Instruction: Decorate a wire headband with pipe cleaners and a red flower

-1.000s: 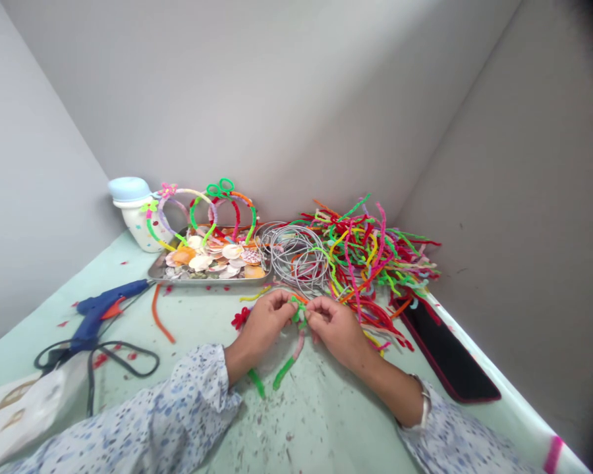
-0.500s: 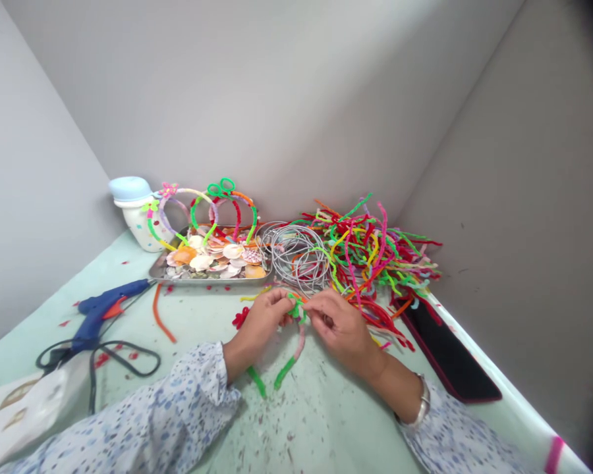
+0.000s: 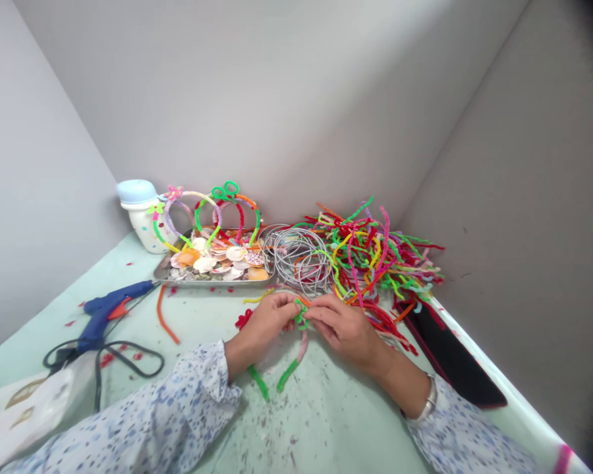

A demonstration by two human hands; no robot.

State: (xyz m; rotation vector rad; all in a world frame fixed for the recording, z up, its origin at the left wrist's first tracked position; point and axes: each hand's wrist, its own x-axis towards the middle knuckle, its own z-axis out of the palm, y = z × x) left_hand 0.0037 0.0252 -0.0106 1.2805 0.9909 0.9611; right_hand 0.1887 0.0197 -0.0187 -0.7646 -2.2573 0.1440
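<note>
My left hand [image 3: 271, 321] pinches a bent green pipe cleaner [image 3: 301, 315] shaped into small loops, at the top of a headband [image 3: 290, 374] wrapped in pink and green pipe cleaner. From the other side, the fingers of my right hand [image 3: 340, 326] are closed on the same green loops. The headband's two green ends point toward me, and my left hand covers part of its band. A red pipe-cleaner flower [image 3: 244, 318] lies just beyond my left hand. An orange strip shows between my hands at the top.
Behind my hands are a metal tray [image 3: 212, 284] of seashells [image 3: 205, 264] with finished headbands [image 3: 192, 195], a coil of grey wire hoops [image 3: 302, 260] and a pipe-cleaner pile [image 3: 375, 253]. A blue glue gun [image 3: 99, 316], white bottle [image 3: 145, 224], plastic bag [image 3: 39, 401] and dark phone [image 3: 454, 359] surround them.
The whole view has shifted slightly. My right fingers have closed in lower on the green loops, nearer my left hand. Both hands keep hold of the piece.
</note>
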